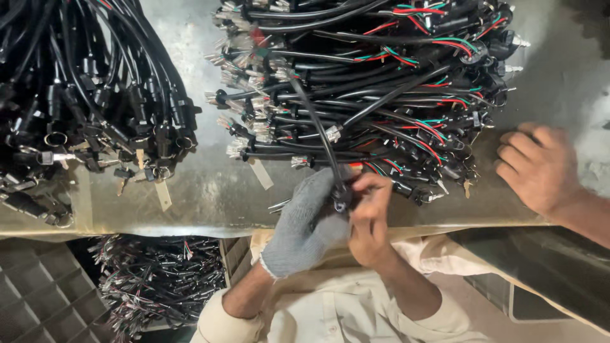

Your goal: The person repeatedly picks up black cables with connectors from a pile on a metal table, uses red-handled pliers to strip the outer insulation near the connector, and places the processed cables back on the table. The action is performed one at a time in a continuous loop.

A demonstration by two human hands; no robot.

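Left hand point(304, 219), in a grey knitted glove, and bare right hand point(368, 219) meet at the near edge of the grey metal bench point(210, 190). Fingers of both are clamped together on the connector end of one black sheathed cable point(318, 130). Its long axis runs up and away from the fingers into the large heap of black harnesses with red and green wires point(381, 76). Both wrists are bent inward. Another person's bare hand point(537, 166) rests flat on the bench, well right.
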